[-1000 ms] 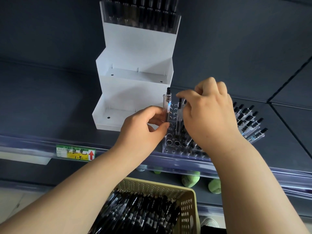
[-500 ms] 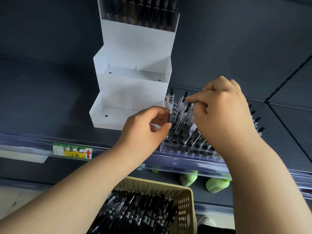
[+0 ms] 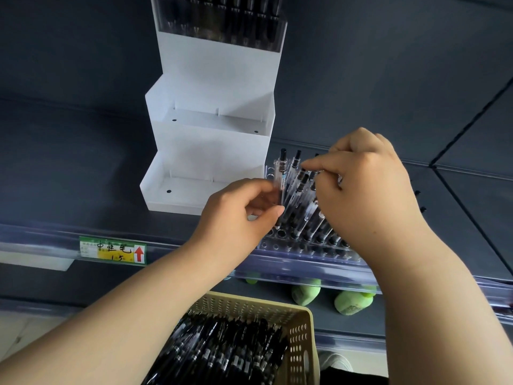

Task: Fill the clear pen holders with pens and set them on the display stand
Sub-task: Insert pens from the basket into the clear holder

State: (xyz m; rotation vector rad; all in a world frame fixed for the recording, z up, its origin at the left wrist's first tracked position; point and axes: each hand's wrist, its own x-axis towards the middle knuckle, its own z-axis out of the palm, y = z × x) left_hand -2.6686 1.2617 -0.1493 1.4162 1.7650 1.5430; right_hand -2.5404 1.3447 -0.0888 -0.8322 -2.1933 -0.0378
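White display stand (image 3: 211,151), clear black-capped pens (image 3: 294,195), perforated beige basket (image 3: 299,340), green-yellow label (image 3: 112,250), red arrow.

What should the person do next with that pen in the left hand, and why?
Probably slide the pen that the left hand pinches straight down into an open hole at the near left corner of the clear pen holder. Its tip is right at those holes, and the right hand holds the neighbouring pens.

— What have I got here?
— You have two pen holders: the shelf holder (image 3: 280,245) and the top holder (image 3: 222,26). One stand (image 3: 211,151), three tiers. One basket (image 3: 302,343), two green bottles (image 3: 305,294) (image 3: 351,302), one price label (image 3: 112,250).
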